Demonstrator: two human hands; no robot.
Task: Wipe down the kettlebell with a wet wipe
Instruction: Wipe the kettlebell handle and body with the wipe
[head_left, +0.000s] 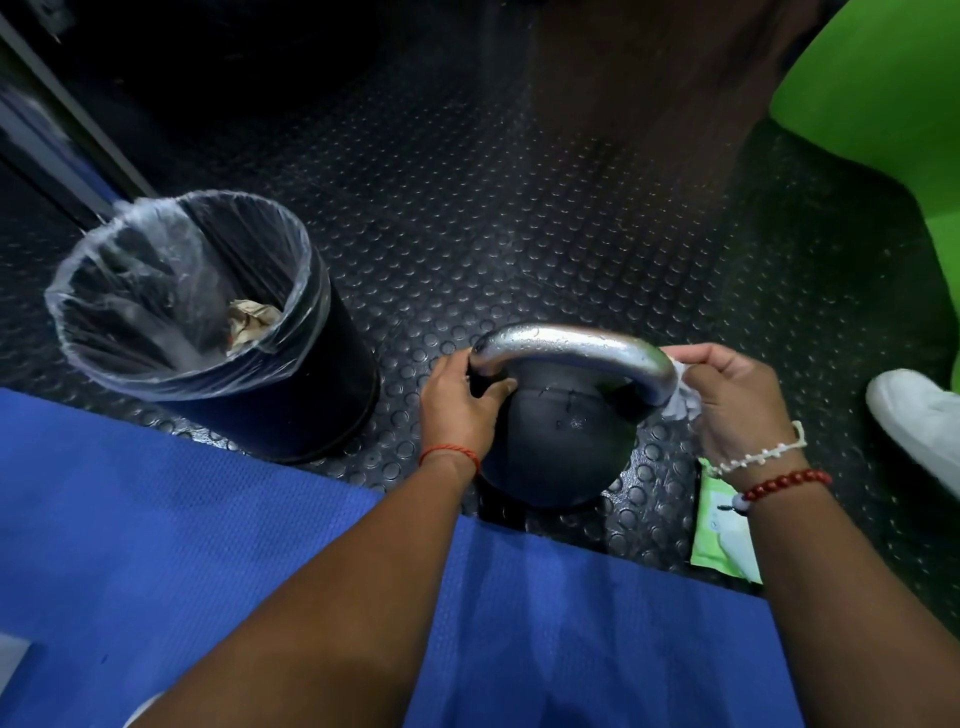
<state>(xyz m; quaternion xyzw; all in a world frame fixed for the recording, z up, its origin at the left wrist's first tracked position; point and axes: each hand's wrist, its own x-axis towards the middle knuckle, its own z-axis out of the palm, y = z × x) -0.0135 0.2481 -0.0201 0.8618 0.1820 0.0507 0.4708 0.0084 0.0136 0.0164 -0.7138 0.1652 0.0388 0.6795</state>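
**One kettlebell, one wipe, two hands**

One kettlebell (558, 441), a round matte-black ball under a smooth, bead-wet chrome handle, stands on the black stud-patterned rubber floor (519, 234) just beyond a blue textured mat (182, 545). The left hand (460, 402) curls around the handle's left end. The right hand (737, 402) clenches one crumpled white wet wipe (680, 397) against the handle's right end. One black cylindrical bin (291, 400) with a clear plastic liner stands left; one green wipe packet (714, 525) lies right.

The round black kettlebell (561, 447) has a matt, faintly pebbled body and a polished silver metal handle (571, 340) beaded with droplets. The crumpled white wet wipe (680, 400) looks like limp cloth. The black studded floor (467, 234) is dull rubber, the blue mat (156, 519) matt and finely textured, the clear bin liner (104, 291) thin glossy plastic.
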